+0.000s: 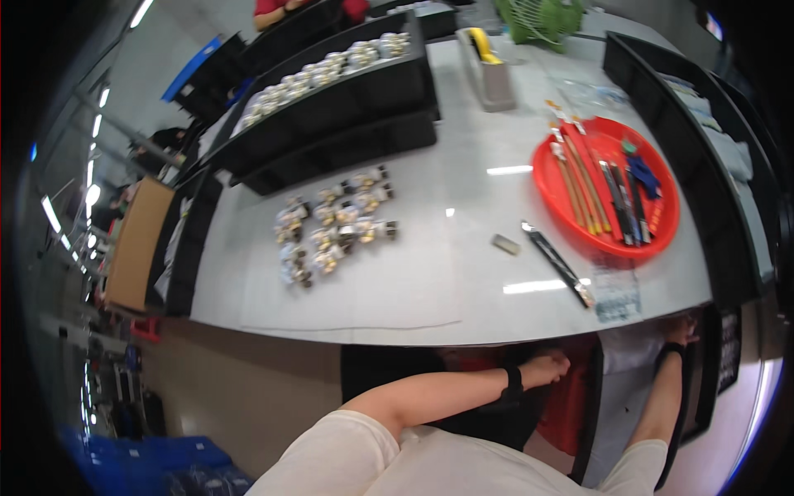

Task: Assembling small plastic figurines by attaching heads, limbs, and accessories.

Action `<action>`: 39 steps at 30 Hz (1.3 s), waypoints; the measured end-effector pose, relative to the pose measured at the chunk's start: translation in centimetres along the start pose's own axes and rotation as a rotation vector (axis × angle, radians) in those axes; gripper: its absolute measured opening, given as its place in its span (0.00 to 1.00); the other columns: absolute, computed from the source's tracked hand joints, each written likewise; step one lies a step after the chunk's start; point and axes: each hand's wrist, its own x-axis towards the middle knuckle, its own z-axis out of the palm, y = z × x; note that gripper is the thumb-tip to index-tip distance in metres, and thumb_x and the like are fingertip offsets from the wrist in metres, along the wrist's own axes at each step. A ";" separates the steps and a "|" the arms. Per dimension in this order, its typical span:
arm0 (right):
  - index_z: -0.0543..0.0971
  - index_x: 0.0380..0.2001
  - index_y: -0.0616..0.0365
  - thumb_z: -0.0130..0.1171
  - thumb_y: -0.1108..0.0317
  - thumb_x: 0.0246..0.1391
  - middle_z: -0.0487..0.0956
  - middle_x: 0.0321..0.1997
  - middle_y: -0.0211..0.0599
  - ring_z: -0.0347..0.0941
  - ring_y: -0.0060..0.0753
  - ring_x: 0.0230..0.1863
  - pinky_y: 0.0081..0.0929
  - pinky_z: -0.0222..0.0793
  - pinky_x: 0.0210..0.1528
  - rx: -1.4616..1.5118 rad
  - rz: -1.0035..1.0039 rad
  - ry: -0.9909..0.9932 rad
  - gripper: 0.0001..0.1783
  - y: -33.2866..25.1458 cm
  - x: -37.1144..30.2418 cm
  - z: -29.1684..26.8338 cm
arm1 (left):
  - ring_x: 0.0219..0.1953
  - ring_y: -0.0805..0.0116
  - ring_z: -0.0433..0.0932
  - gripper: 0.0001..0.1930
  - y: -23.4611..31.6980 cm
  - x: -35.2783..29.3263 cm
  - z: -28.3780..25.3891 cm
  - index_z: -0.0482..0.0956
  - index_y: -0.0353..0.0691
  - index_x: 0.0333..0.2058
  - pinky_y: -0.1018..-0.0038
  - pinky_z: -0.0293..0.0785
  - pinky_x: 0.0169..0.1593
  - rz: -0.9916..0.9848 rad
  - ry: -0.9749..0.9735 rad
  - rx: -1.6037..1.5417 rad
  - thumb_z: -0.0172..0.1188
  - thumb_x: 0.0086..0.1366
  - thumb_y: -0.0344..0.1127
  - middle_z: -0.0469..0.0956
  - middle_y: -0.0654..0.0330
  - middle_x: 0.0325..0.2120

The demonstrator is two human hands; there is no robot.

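Below the table's front edge, my left hand (546, 369) hangs with its fingers curled in, and nothing shows in it. A black band circles its wrist. My right hand (683, 331) reaches to the far end of a black bin with a grey lining (622, 372), at the right under the table edge. Its fingers are in shadow and blurred, so what they touch cannot be made out. On the table above lie a black pen-like tool (558, 264), a small grey block (505, 244) and several small parts with clear, gold and black pieces (335, 219) in a loose group.
A red round tray (538, 194) holds brushes and pens. Black bins (347, 103) with rows of parts stand at the back left. A tape dispenser (490, 78) is at the back. Another black bin (662, 116) lines the right side. A cardboard box (139, 244) stands left.
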 end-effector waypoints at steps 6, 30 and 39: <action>0.67 0.46 0.67 0.49 0.66 0.49 0.72 0.45 0.45 0.67 0.37 0.48 0.28 0.58 0.52 0.361 0.044 0.197 0.21 -5.8 2.4 -12.7 | 0.31 0.74 0.71 0.09 3.1 -14.7 -3.5 0.71 0.35 0.37 0.79 0.69 0.35 0.231 0.081 0.329 0.50 0.58 0.31 0.72 0.60 0.31; 0.75 0.29 0.64 0.54 0.78 0.44 0.76 0.24 0.32 0.71 0.20 0.26 0.16 0.66 0.31 1.952 -1.210 -0.173 0.06 -28.0 -28.3 -72.3 | 0.21 0.78 0.70 0.11 13.4 -38.1 -30.4 0.73 0.33 0.22 0.82 0.66 0.24 0.284 1.050 0.596 0.59 0.53 0.37 0.73 0.62 0.17; 0.75 0.32 0.65 0.54 0.75 0.47 0.75 0.26 0.30 0.70 0.16 0.27 0.14 0.66 0.31 2.058 -0.987 -0.366 0.07 -30.6 -26.8 -71.4 | 0.26 0.60 0.74 0.19 13.9 -35.8 -28.3 0.74 0.33 0.24 0.69 0.69 0.34 0.103 1.300 1.007 0.62 0.47 0.47 0.76 0.53 0.21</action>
